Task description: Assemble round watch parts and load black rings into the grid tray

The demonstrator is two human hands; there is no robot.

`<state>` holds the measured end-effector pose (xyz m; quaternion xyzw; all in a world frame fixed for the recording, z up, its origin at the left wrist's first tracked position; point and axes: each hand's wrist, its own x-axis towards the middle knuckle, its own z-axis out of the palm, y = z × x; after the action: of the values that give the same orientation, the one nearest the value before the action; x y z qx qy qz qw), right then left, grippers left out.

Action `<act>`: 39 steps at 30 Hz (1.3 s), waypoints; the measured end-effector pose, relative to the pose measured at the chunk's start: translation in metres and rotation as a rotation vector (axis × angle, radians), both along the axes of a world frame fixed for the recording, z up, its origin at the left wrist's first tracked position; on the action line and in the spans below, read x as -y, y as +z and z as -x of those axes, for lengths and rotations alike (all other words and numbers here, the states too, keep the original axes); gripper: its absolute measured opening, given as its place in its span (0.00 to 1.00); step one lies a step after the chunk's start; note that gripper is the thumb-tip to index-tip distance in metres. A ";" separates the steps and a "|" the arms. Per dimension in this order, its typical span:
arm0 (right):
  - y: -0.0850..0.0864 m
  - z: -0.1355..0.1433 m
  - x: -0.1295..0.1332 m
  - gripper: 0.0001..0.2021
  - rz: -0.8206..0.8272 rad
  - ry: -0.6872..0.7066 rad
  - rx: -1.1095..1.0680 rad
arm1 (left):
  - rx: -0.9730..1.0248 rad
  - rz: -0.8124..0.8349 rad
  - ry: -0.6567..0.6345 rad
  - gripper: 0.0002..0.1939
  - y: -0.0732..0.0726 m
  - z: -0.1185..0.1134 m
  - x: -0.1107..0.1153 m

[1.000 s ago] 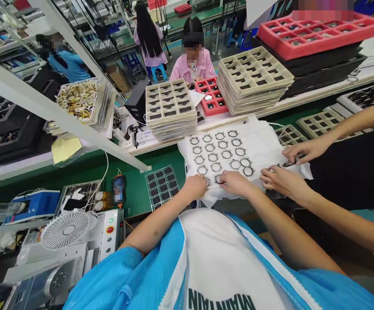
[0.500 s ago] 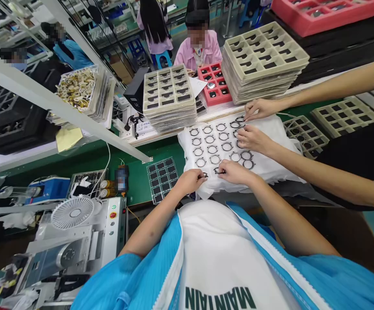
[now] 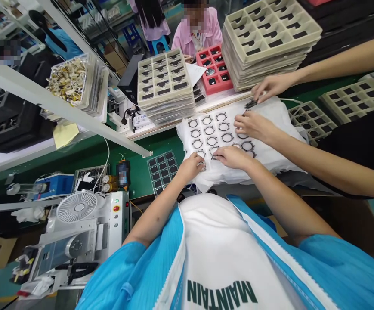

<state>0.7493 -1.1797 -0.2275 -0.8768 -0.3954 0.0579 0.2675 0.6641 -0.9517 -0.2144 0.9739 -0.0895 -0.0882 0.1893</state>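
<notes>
I am in the step of arranging small metal rings [image 3: 211, 141] in rows on the white cloth [image 3: 270, 113], which lies on the green bench [image 3: 141, 163] in front of me. My left hand [image 3: 191, 166] is at the near left corner of the rows, fingers curled and pressed together on one ring at the near edge; it looks like a pinch, but the ring is mostly hidden under my fingers. My right hand [image 3: 232, 156] lies just beside it, palm down, fingertips touching a ring in the nearest row. Both my forearms reach forward from my body and nearly meet. Further right, two hands of a co-worker [image 3: 254, 125] work on the same cloth. I judge the next move needs a light, exact placing, so that the neighbour rings stay in line.
</notes>
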 end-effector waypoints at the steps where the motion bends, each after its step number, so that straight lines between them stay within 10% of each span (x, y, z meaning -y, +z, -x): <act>1: -0.002 0.002 0.000 0.13 0.011 0.009 0.044 | 0.040 -0.019 0.023 0.13 -0.002 0.006 0.000; 7: -0.009 0.014 0.007 0.20 -0.158 -0.132 0.173 | 0.122 -0.102 -0.085 0.11 -0.007 0.030 0.001; 16: 0.007 0.021 0.001 0.14 0.226 -0.121 -0.164 | -0.060 -0.214 -0.223 0.10 0.013 0.013 0.005; 28: 0.010 0.029 0.006 0.06 0.304 0.076 -0.201 | -0.086 0.030 -0.084 0.07 0.032 0.017 -0.005; 35: 0.002 0.008 0.003 0.06 0.006 -0.032 -0.117 | 0.109 -0.267 -0.015 0.10 0.007 -0.011 0.007; 39: -0.001 0.005 -0.012 0.10 0.169 -0.071 0.046 | 0.104 -0.345 -0.037 0.12 -0.005 -0.016 0.011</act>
<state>0.7446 -1.1677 -0.2288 -0.9109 -0.3636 0.0612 0.1853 0.6801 -0.9626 -0.2191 0.9933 -0.1008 -0.0551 0.0127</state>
